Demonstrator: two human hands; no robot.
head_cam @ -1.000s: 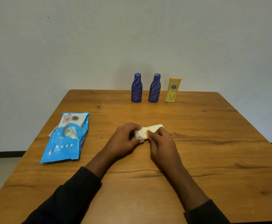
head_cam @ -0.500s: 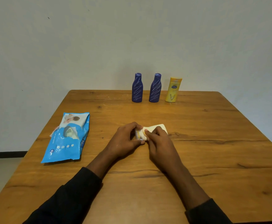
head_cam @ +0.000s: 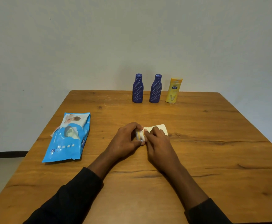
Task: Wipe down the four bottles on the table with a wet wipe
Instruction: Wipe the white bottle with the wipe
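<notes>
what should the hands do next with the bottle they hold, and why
Probably roll the small bottle with the left hand so the wipe under the right hand rubs another side: the wipe covers only part of it.

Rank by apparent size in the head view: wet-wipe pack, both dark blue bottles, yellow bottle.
1. Wet-wipe pack: clearly largest, but it also lies nearer the camera.
2. Left dark blue bottle and right dark blue bottle: they look alike, so no ranking between them.
3. Yellow bottle: slightly shorter, a close call.
</notes>
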